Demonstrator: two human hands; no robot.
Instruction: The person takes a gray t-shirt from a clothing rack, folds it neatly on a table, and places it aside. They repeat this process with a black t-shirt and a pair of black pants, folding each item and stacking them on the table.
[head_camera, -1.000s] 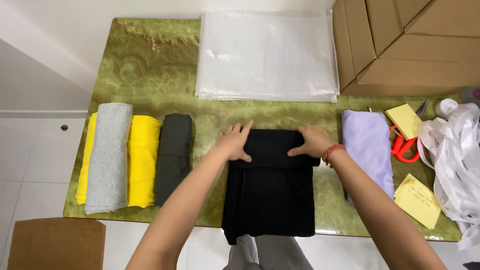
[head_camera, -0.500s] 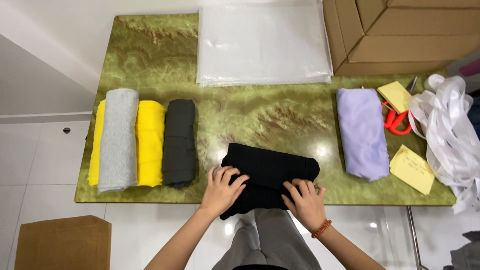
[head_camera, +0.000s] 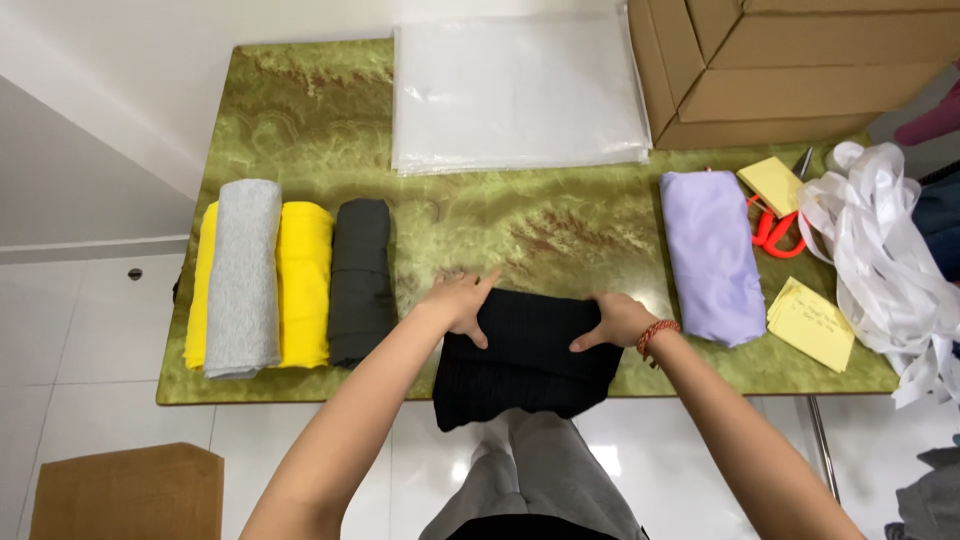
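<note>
Between left hand (head_camera: 462, 301) and right hand (head_camera: 615, 320) lies folded black garment (head_camera: 525, 365).

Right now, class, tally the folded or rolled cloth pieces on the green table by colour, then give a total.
Grey cloth: 1
Yellow cloth: 1
Dark charcoal cloth: 1
Black cloth, under both hands: 1
Lilac cloth: 1
Total: 5
</note>
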